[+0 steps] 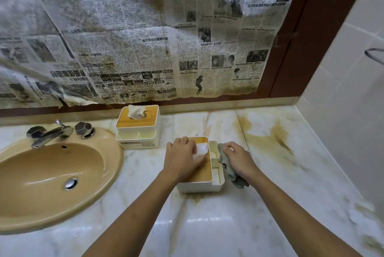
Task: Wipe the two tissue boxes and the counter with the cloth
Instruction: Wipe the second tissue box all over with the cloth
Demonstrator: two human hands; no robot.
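Cloth [233, 174], seen from the head camera, is a small grey-green rag, crumpled, with a loose tail hanging toward 5 o'clock below the fist. The right hand [239, 160] has its fingers curled tight round it and holds it against the open side trays on the 3 o'clock side of the near tissue box [197, 188]. It looks soft and limp, so I judge it works best bunched in the palm as it is now, with a pad of it pushed out under the fingertips.

That box sits on the bench [218, 225] at about 6 o'clock from the middle of the view. It has cream plastic walls and a pale wood lid, and a white tissue [202, 148] pokes up from the slot. The left hand [182, 157] lies palm-down on the lid with its fingers loosely bent against the tissue. It grips nothing that I can see. The box is probably light and would skate on the glossy stone, so pressing down on the lid seems the right way to steady it.

A second tissue box [138, 131] of the same make stands at 10 o'clock from the first, against the back ledge and well apart from both hands. The bench is white veined marble with brown-yellow stains [267, 135] at 1 to 2 o'clock. A tan basin [52, 173] lies at 9 o'clock.
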